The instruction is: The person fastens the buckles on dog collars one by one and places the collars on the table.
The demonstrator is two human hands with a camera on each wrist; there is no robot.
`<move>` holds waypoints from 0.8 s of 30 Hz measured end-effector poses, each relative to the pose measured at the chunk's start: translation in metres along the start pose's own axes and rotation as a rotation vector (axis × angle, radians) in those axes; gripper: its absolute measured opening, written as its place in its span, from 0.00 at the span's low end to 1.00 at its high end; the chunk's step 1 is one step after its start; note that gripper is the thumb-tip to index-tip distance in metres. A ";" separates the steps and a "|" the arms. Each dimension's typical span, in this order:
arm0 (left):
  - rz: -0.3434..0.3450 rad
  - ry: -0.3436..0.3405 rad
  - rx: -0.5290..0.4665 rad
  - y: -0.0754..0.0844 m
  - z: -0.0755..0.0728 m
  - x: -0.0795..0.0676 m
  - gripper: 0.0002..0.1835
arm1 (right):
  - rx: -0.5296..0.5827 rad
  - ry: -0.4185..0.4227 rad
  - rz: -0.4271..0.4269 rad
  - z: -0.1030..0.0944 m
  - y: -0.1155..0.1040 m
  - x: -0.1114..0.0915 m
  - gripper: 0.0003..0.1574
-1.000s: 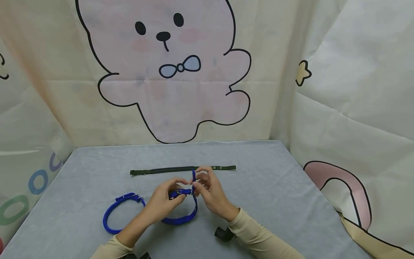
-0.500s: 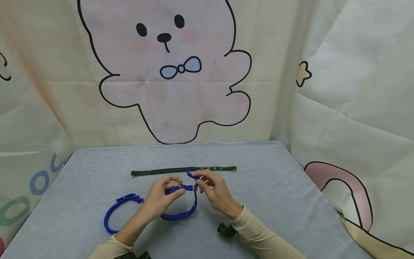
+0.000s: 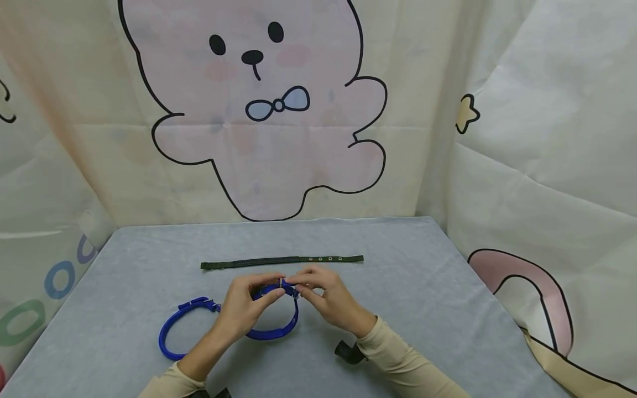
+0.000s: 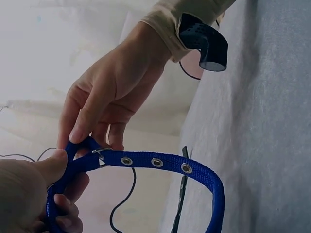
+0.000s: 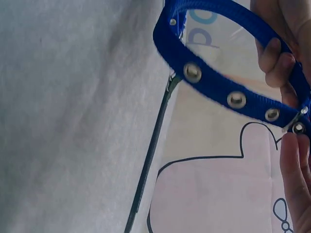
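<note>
A blue webbing collar [image 3: 273,334] with metal eyelets hangs in a loop between both hands over the table. My left hand [image 3: 241,307] grips its doubled part beside the buckle, thumb on the near side. My right hand [image 3: 330,298] pinches the strap's free end close to the left fingertips. In the left wrist view the strap runs through the metal buckle [image 4: 99,154], and the end folds back toward the left thumb. Several eyelets [image 5: 236,99] show along the loop in the right wrist view. The fingers partly cover the strap end.
A second blue collar [image 3: 166,331], buckled into a ring, lies left of the left forearm, which partly hides it. Behind the hands a dark green collar [image 3: 269,261] lies stretched flat on the grey tablecloth [image 3: 398,276]. A black wrist device [image 3: 350,352] sits under the right sleeve.
The strap end, upright a second ago, has been bent over leftward toward the buckle. My right hand has come down with it and closer to the left. The other collars stay put.
</note>
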State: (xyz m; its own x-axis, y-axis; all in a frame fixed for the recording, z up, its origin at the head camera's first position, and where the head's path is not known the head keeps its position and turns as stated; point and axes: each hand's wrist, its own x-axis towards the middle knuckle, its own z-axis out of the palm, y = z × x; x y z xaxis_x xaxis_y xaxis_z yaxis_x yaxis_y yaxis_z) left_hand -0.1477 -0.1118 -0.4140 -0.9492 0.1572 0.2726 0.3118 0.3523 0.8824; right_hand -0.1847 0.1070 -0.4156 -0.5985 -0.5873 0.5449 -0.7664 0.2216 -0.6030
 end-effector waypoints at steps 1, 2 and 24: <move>0.005 -0.012 -0.006 0.000 -0.001 -0.001 0.17 | 0.010 -0.001 0.000 0.001 0.000 0.000 0.16; 0.001 -0.025 -0.017 0.001 -0.001 -0.002 0.18 | 0.026 -0.002 0.003 0.002 -0.001 0.000 0.16; -0.037 0.021 -0.011 0.009 0.002 -0.002 0.10 | 0.183 0.119 0.167 0.021 -0.012 -0.005 0.10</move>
State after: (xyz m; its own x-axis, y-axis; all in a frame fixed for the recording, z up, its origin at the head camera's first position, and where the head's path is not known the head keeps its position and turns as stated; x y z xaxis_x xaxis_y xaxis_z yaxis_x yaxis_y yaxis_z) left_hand -0.1426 -0.1069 -0.4076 -0.9607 0.1248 0.2479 0.2763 0.3473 0.8961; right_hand -0.1679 0.0907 -0.4238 -0.7445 -0.4568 0.4870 -0.6063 0.1571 -0.7795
